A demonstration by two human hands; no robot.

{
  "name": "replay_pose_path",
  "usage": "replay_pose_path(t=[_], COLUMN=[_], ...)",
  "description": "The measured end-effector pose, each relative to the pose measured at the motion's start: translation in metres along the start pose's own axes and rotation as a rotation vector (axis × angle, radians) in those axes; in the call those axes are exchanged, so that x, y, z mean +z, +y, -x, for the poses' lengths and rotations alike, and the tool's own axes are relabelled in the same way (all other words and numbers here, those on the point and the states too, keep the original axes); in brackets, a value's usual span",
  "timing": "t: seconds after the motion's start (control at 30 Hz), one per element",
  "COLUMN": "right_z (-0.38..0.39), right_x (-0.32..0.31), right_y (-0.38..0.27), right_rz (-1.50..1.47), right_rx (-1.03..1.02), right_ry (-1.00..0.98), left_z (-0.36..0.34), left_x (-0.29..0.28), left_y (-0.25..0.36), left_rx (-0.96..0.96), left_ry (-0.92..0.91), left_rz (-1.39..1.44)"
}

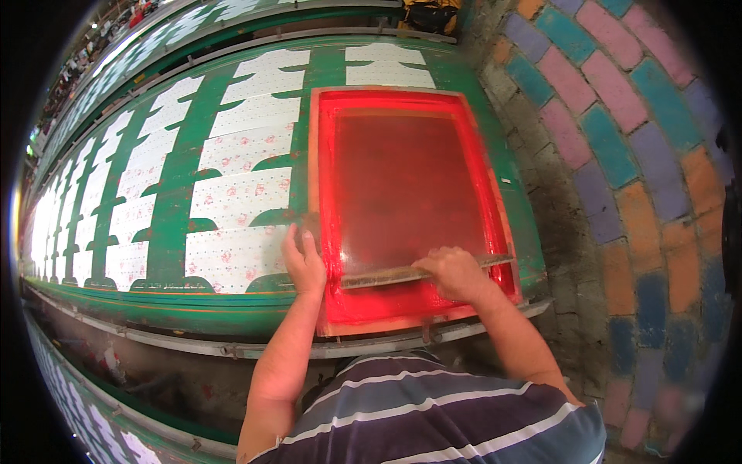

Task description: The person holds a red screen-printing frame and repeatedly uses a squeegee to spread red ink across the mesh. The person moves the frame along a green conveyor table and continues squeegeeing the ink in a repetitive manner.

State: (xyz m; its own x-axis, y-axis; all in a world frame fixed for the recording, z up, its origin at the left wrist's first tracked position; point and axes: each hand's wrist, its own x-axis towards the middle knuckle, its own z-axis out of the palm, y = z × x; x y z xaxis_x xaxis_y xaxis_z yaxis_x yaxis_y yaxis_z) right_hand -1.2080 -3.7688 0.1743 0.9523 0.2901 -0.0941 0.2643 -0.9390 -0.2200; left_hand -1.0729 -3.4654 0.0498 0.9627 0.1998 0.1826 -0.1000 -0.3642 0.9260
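My right hand (454,272) is closed around a long, narrow squeegee (386,277), which lies crosswise over the near part of a screen-printing frame (315,155). Bright red ink borders the inside of this frame, and a darker red mesh (410,185) fills its middle. At the frame's left side is my left hand (306,263), its thumb by the edge and its fingers on the outer side; it appears to grip the edge. White cut pieces (239,193) with small red prints and dots lie left of the frame, on a green table (174,201).
A metal rail (224,349) runs along the table's near edge, with another rail at the far edge. More green tables with white pieces stand beyond and at the lower left. Multicoloured paving bricks (603,131) cover the floor on the right. Something black and yellow (430,17) lies at the far end.
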Motion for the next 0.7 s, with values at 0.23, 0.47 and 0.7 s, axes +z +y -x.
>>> replay_pose_path(t=[0.23, 0.47, 0.7], right_z=[0.057, 0.082, 0.125], right_x=[0.021, 0.029, 0.012], right_y=[-0.036, -0.032, 0.053], right_rz=[-0.013, -0.176, -0.459], right_rx=[0.011, -0.093, -0.201], right_ry=[0.039, 0.027, 0.224], left_z=[0.001, 0.0, 0.008], left_x=[0.002, 0.004, 0.006], left_y=[-0.001, 0.006, 0.025], left_rx=[-0.035, -0.043, -0.155], left_ry=[-0.015, -0.02, 0.078], left_rz=[0.038, -0.2, -0.407])
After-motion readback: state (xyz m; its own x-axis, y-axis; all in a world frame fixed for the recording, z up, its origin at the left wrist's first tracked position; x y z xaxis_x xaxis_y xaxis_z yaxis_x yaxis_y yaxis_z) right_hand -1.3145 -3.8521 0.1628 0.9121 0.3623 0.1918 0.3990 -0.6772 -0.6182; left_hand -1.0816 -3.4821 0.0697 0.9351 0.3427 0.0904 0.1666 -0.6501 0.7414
